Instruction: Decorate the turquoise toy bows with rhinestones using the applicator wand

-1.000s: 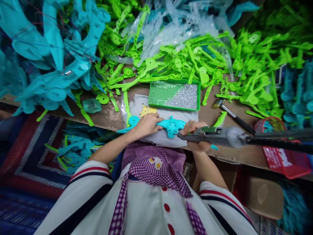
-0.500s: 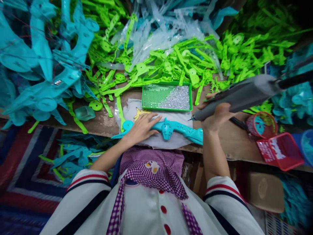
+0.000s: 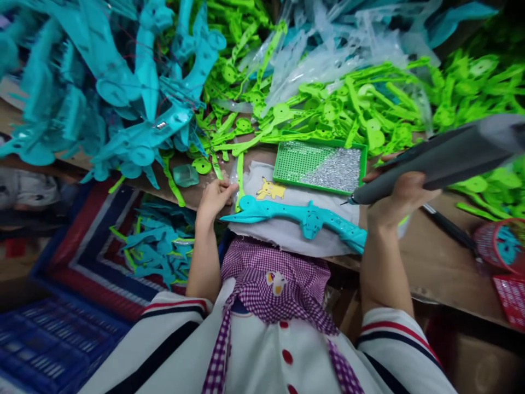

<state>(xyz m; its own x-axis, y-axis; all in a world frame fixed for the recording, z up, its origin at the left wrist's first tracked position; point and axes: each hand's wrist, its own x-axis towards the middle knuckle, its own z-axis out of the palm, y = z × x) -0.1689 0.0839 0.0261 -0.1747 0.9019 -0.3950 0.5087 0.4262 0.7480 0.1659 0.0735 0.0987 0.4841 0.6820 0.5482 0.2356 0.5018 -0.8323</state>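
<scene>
In my right hand (image 3: pixel 404 194) is a grey electric screwdriver (image 3: pixel 443 158), its thin bit pointing left above the cloth. My left hand (image 3: pixel 215 200) is at the table edge, left of the cloth, with thumb and fingers pinched together. What they hold, if anything, I cannot make out; thin green plastic parts lie close by. A long turquoise plastic piece (image 3: pixel 283 212), shaped like a bow, lies across the grey cloth (image 3: pixel 256 232), and neither hand seems to hold it. Behind it stands a green tray (image 3: pixel 293 161) with small silvery screws (image 3: pixel 336 168) heaped at its right side.
Bright green plastic parts (image 3: pixel 328 112) are piled along the back, with clear ones (image 3: pixel 311 60) behind. Turquoise assemblies with thin wires (image 3: pixel 135 131) crowd the left. A lined crate of parts (image 3: pixel 159 241) stands lower left. A black-handled tool (image 3: pixel 451 227) and red basket (image 3: pixel 502 246) lie right.
My left hand has come off the turquoise piece and moved left, its fingers now pinched. The view has turned left. My right hand still holds the screwdriver.
</scene>
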